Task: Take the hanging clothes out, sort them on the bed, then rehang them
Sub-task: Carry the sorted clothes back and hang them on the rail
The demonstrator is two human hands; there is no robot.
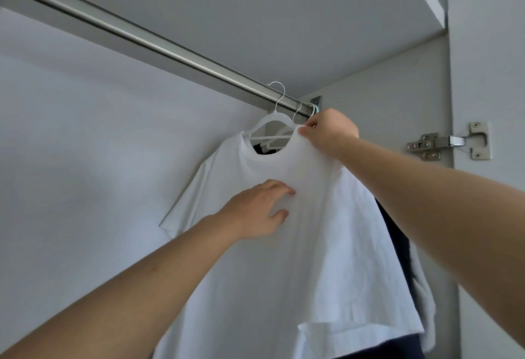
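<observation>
Looking up: into a grey wardrobe, both bare arms reaching toward its right end.
Rail (147,43): a metal bar running from upper left down to the right wall.
Left hand (257,211): fingers spread and nearly straight, laid flat on the chest of the shirt, thumb below; it presses the cloth and grips nothing.
Shirt (312,245): a white tee, front facing out, hanging just under the rail's right end; one sleeve juts left toward the back wall, the hem falls out of view at the bottom.
Hanger (271,124): white, with a thin wire hook that rises beside the rail; whether the hook sits over the bar I cannot tell. It shows through the shirt's neck opening.
Second hook (297,110): another wire hook just right of the first, on the rail.
Right hand (331,131): at the shirt's collar, thumb and forefinger pinching the cloth at the shoulder seam, the other fingers curled behind.
Dark clothes (395,245): hanging behind the shirt on its right, with a pale garment further right against the wall.
Hinge (449,141): a metal door hinge on the right panel, well apart from the hands.
</observation>
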